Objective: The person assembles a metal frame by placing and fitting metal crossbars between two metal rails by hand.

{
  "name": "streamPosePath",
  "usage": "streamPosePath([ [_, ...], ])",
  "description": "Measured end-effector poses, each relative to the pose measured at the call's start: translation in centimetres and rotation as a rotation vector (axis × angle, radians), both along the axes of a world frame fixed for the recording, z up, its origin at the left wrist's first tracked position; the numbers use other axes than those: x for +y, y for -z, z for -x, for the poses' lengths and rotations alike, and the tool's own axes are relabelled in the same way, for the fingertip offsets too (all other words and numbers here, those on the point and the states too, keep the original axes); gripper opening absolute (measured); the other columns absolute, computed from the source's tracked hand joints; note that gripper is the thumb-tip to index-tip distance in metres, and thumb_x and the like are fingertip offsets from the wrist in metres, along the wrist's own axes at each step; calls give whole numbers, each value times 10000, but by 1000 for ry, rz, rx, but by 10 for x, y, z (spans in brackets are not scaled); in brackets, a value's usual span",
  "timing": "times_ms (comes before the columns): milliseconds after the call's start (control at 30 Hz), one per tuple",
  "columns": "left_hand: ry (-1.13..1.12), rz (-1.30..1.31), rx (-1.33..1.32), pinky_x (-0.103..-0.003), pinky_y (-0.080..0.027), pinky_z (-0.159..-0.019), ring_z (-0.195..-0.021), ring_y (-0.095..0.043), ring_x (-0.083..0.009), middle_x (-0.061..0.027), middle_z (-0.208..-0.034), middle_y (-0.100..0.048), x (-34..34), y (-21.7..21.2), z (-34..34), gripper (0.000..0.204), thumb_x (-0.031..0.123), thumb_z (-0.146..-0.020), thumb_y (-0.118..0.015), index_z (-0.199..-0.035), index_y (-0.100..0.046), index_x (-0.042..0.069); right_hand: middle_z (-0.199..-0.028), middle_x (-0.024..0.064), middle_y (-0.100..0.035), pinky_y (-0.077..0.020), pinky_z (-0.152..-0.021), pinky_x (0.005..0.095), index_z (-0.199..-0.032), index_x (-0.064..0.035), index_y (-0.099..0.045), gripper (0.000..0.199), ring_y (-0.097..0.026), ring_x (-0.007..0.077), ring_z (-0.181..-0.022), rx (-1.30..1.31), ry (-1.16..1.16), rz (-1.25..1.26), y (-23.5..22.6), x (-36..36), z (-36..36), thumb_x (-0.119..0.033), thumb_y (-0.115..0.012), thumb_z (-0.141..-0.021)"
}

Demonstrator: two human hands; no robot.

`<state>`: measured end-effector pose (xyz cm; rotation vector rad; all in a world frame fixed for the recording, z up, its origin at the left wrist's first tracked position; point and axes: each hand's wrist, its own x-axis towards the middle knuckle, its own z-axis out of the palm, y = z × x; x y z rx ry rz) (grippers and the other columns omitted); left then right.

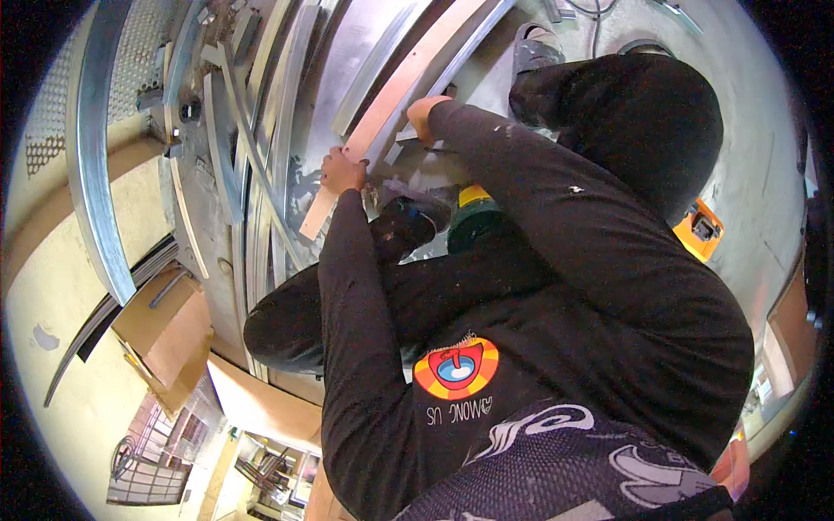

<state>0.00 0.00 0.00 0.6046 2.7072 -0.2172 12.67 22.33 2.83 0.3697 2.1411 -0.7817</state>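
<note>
A long, pale pinkish-brown strip, wood-like in look (401, 85), runs slantwise from the top of the view toward my left knee. Near its lower end my left hand (344, 171) is closed on it, fingers over its edge. Farther right, my right hand (424, 118) is curled closed beside the strip, close to a silver metal channel (473, 43). What its fingers hold, if anything, is hidden. Small metal pieces lie below that hand. Between my legs is a dark green object with a yellow band (474, 201), partly hidden by my leg.
Several metal profiles (282, 130) lie on the floor to the left. One wide curved-looking metal channel (91, 156) stands near the wall. A cardboard box (174, 334) is at lower left. An orange tool (699, 230) lies right of my knee. A cable (596, 26) runs at the top.
</note>
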Motion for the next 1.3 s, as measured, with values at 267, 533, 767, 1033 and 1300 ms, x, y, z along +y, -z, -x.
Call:
streamPosePath([
  [267, -23, -108, -20, -500, -478, -912, -1062, -620, -327, -117, -1081, -648, -18, 30, 12, 647, 359, -586, -908, -1141, -646, 153, -999, 194, -735, -573, -786, 435, -977, 6, -753, 368, -715, 341, -937, 68, 89, 3, 8, -5, -5, -193, -774, -668],
  [533, -92, -100, 27, -469, -511, -884, -1059, -610, -369, -185, -1097, -625, -16, 21, 6, 801, 423, -507, -948, -1161, -631, 86, -944, 221, -723, -565, -773, 448, -940, 9, -737, 335, -709, 365, -906, 138, 229, 35, 23, 19, -13, -202, -714, -681],
  [767, 138, -231, 25, -472, -500, -923, -1089, -599, -394, -222, -1160, -608, -22, 32, 16, 799, 437, -568, -933, -1177, -602, 41, -1041, 224, -723, -576, -827, 468, -996, 26, -735, 363, -708, 385, -977, 184, 226, 27, 15, 12, -4, -187, -706, -704],
  [1033, 106, -274, -2, -486, -496, -921, -1032, -608, -435, -254, -1082, -626, -1, 53, 14, 787, 493, -633, -890, -1118, -583, -46, -941, 211, -720, -559, -774, 460, -957, -19, -730, 342, -703, 376, -894, 209, 234, 28, 29, 16, -11, -229, -710, -688],
  [1300, 29, -383, 110, -461, -474, -979, -1143, -546, -440, -293, -1196, -545, 31, 45, -1, 948, 454, -644, -902, -1248, -450, -120, -928, 199, -723, -557, -775, 458, -960, -25, -724, 340, -703, 368, -892, 220, 222, 8, 40, 16, -14, -232, -724, -690],
])
